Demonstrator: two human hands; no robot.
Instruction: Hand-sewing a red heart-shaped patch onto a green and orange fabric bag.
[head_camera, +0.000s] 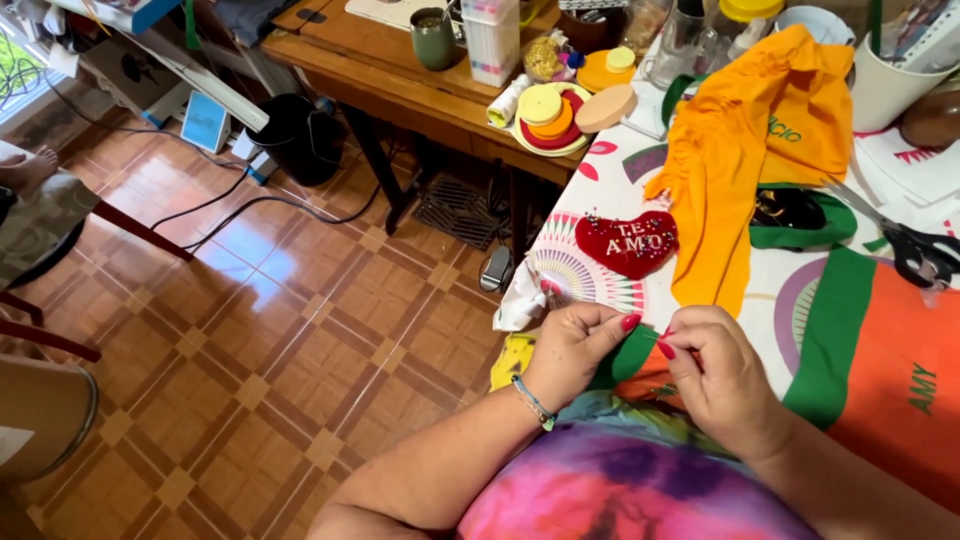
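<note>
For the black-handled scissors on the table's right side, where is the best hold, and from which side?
Grip the scissors at the black handle loops, which lie toward the right edge of the table. Come from the right, probably with the right hand, since the blades point up-left toward the orange garment.

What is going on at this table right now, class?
A person sits at a cluttered sewing table. The left hand and right hand are pinched close together at the table's near edge, seemingly on something too thin to see. Beyond them lie a red heart pincushion stuck with pins, a yellow garment, an orange and green cloth and black scissors.
</note>
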